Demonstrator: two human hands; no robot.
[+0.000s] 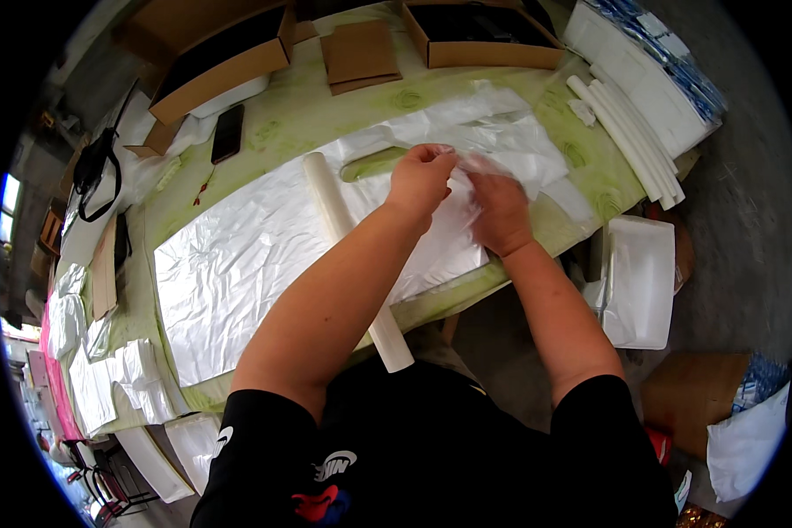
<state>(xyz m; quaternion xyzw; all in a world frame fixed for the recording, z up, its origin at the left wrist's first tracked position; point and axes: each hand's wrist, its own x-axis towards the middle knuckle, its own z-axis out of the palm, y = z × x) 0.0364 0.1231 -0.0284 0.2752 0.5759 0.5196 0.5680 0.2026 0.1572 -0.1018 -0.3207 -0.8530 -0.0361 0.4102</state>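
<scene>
White plastic bags [229,273] lie flat in a layered sheet across the table. Near its far edge an oval gap [374,165] lets the green tablecloth show through. My left hand [421,183] is closed in a pinch beside this gap, on the thin film of a plastic bag. Just right of it, my right hand [500,207] hovers over the film, its fingers smeared by motion. A long white roll [330,198] rests across the bags, passes under my left forearm and sticks out over the near table edge.
Several white rolls [629,141] lie at the table's right end, beside a white foam box [638,79]. Open cardboard boxes [497,55] and flat cardboard [361,55] stand at the back. A phone [228,134] lies left. A white bin [647,282] stands below the right edge.
</scene>
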